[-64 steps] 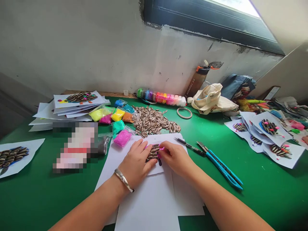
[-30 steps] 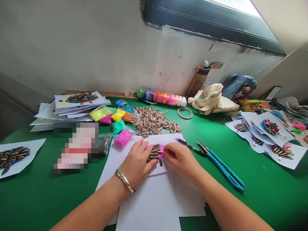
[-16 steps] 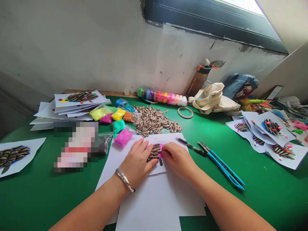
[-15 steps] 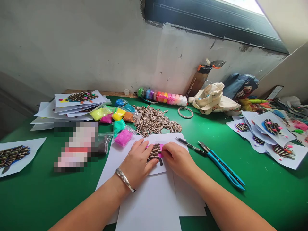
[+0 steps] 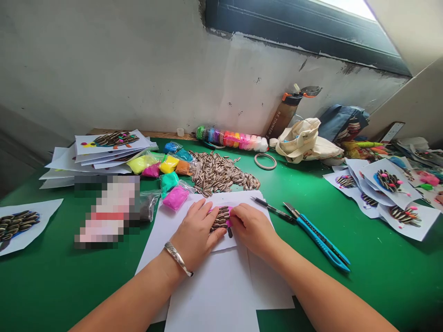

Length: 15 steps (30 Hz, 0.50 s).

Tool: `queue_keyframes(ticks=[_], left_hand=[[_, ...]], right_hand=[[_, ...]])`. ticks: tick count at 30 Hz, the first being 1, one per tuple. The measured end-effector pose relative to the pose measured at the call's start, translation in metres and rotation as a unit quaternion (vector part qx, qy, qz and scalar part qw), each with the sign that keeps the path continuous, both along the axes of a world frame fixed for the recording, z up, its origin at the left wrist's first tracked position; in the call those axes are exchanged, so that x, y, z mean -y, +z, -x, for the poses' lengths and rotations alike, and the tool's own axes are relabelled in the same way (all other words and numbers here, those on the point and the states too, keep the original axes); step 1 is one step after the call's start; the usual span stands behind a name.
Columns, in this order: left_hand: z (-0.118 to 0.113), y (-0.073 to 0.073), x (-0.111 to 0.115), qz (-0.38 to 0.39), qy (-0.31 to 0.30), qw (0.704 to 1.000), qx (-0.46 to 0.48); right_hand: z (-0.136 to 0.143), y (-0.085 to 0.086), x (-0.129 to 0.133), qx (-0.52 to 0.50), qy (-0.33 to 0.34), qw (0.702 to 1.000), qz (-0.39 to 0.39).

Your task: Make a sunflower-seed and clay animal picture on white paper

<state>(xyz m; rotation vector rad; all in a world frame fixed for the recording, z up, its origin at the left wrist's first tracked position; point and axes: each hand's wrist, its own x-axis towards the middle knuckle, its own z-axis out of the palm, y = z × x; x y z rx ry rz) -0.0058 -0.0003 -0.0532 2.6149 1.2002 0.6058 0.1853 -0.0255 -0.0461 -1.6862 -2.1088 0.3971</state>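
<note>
Sunflower seeds (image 5: 220, 216) sit in close rows on a flat pink clay shape (image 5: 229, 223), with a small dark piece below it, on a white card (image 5: 224, 245). My left hand (image 5: 194, 233), with a silver bangle at the wrist, lies flat across the card's left side. Its spread fingers touch the seeds. At the right edge of the pink clay, my right hand (image 5: 254, 228) has thumb and fingertips pinched together against the shape. Whatever sits between those fingertips is hidden. Larger white sheets (image 5: 211, 286) lie underneath.
Loose sunflower seeds (image 5: 221, 173) are heaped behind the card, beside bagged coloured clay (image 5: 175, 198). To the right lie a pen (image 5: 273, 210) and a blue utility knife (image 5: 320, 240) with its blade showing. Finished seed pictures (image 5: 391, 184) lie farther right; others are stacked (image 5: 110, 143) back left.
The whole view has shifted slightly. Both hands keep nearly the same pose on the card, the left flat and the right pinched at the pink edge.
</note>
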Motion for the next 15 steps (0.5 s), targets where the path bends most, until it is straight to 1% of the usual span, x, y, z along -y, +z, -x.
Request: queue_keyframes(ticks=[4,5,7,8,10,12,15], left_hand=[[0.000,0.001,0.000,0.003,0.001,1.000,0.007],[0.000,0.001,0.000,0.006,-0.001,1.000,0.010],[0.000,0.003,0.000,0.012,-0.004,1.000,0.015],[0.001,0.004,0.000,0.014,-0.006,1.000,0.017],[0.001,0.004,-0.001,0.016,-0.011,1.000,0.023],[0.003,0.002,-0.003,0.013,-0.017,0.999,0.033],[0.004,-0.001,-0.005,0.007,-0.016,0.998,0.057]], right_hand=[[-0.010,0.006,-0.006,-0.044,0.007,0.999,0.013],[-0.015,0.008,-0.010,-0.053,0.002,0.999,0.004],[-0.026,0.012,-0.021,-0.049,-0.036,0.998,-0.032],[-0.031,0.014,-0.027,-0.031,-0.055,0.997,-0.046],[-0.040,0.017,-0.039,0.017,-0.076,0.996,-0.049],[-0.046,0.019,-0.050,0.071,-0.070,0.994,-0.041],[-0.049,0.017,-0.062,0.147,-0.041,0.988,-0.032]])
